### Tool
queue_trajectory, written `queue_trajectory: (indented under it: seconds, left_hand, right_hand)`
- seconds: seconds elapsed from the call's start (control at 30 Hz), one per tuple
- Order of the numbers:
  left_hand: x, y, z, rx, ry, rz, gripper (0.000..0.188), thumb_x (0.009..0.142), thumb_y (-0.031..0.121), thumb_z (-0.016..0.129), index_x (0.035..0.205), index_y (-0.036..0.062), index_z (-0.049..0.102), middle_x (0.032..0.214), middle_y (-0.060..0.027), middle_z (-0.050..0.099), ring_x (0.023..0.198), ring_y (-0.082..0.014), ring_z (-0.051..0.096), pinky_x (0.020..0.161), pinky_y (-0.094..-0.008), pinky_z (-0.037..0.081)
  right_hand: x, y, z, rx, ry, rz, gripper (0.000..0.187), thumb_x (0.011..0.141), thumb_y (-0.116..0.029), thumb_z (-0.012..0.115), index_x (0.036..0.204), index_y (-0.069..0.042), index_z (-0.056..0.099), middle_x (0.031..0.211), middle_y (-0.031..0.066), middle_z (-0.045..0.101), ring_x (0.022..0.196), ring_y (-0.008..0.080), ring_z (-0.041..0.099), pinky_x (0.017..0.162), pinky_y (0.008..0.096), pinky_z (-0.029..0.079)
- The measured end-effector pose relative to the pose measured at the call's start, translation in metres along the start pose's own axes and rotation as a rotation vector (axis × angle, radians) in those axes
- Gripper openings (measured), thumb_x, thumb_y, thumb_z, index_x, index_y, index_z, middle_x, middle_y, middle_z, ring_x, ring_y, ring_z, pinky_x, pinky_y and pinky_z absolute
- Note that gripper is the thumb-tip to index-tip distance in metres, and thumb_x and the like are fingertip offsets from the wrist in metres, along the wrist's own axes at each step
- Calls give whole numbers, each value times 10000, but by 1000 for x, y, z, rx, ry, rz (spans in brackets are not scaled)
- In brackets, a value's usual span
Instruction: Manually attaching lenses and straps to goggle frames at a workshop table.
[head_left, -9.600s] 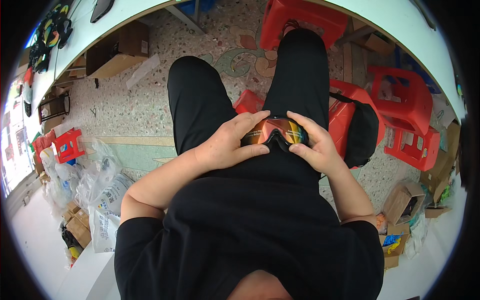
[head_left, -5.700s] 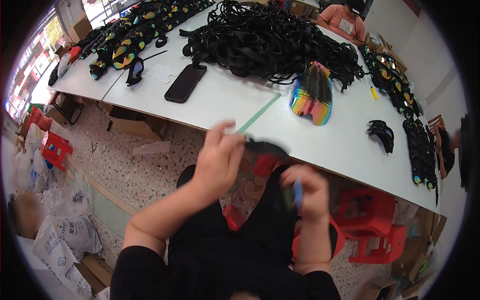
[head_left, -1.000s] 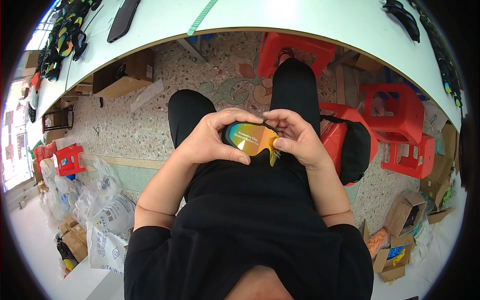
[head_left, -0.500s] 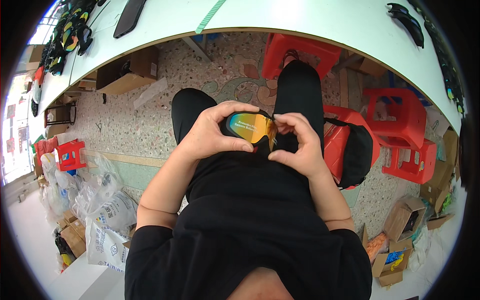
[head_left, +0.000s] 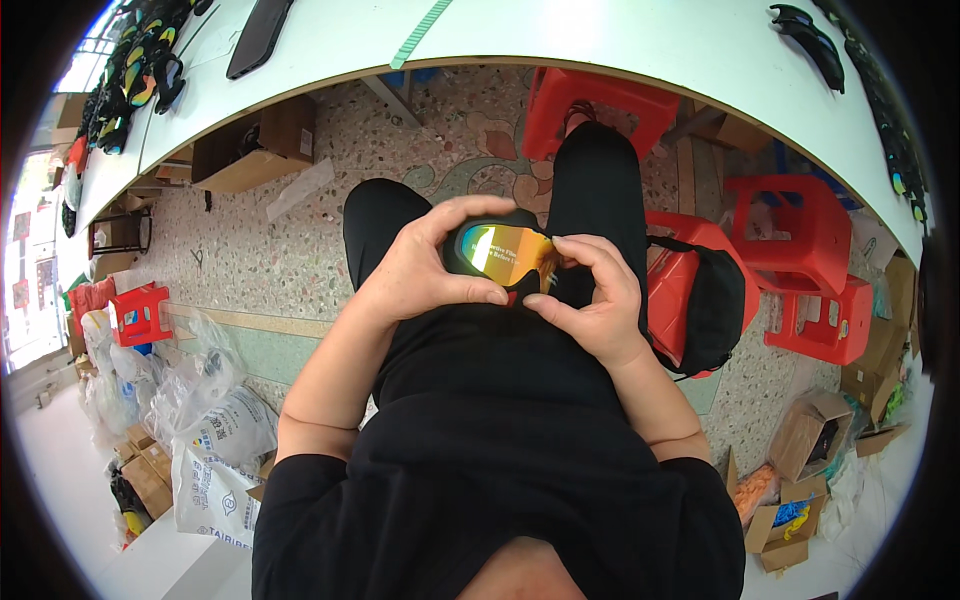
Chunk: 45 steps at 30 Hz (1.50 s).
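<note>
Head view, looking down: a pair of black-framed goggles with a shiny orange-gold mirrored lens (head_left: pixel 505 257) is held above the person's lap, between the black-trousered thighs (head_left: pixel 595 185), its lens turned upward and marked with pale print. The bare left hand (head_left: pixel 425 268) grips its left end, fingers curved along the upper rim and thumb along the lower one. The bare right hand (head_left: pixel 605 305) holds the right end in a narrow curl, fingertips at the upper edge and thumb at the lower. Just right of the thighs, a black fabric bag (head_left: pixel 718 305) lies against a red plastic stool (head_left: pixel 668 305); farther right are more red plastic stools (head_left: pixel 805 225). Beyond the knees, a white-topped table (head_left: pixel 580 35) curves across the view, bearing a dark rectangular phone (head_left: pixel 260 38), a pale green strip (head_left: pixel 420 33), a heap of black goggles with coloured lenses (head_left: pixel 135 70) at left and a curved black piece (head_left: pixel 810 48) at right. Under its left part sits an open brown cardboard box (head_left: pixel 255 155). Clear plastic bags (head_left: pixel 205 360) and a white printed sack (head_left: pixel 210 490) lie lower left.
</note>
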<state>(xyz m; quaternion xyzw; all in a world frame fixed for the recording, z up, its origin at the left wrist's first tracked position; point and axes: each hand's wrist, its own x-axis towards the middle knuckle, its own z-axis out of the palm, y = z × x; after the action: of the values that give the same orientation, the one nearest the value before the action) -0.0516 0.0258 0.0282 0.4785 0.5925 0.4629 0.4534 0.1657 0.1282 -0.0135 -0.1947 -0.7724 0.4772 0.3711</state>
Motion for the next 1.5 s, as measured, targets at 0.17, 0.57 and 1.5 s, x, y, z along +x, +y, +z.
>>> queue_trajectory:
  seconds: [0.17, 0.57, 1.5]
  left_hand:
    - [-10, -16, 7, -243, 82, 29, 823, 634, 104, 920, 1355, 13, 534, 1352, -97, 525, 1246, -185, 509, 1057, -327, 417]
    - [-12, -11, 7, -540, 63, 4, 695, 800, 55, 792, 1405, -27, 458, 1317, -102, 548, 1179, -167, 560, 998, -306, 475]
    - [-7, 9, -2, 297, 18, 133, 641, 706, 270, 855, 1253, 30, 622, 1129, -115, 657, 1056, -242, 612, 936, -334, 458]
  right_hand:
    - [5, -4, 0, -129, 56, -147, 591, 633, -193, 912, 1121, 1, 641, 1050, 139, 648, 918, 257, 650, 797, 334, 539]
    - [-9, 11, 2, 287, -18, 181, 572, 700, -81, 873, 1200, 9, 609, 1180, 90, 570, 1007, 147, 568, 887, 266, 450]
    - [-13, 15, 11, 205, -46, 84, 544, 692, -60, 868, 1185, -18, 641, 1152, 127, 616, 1005, 204, 630, 870, 317, 520]
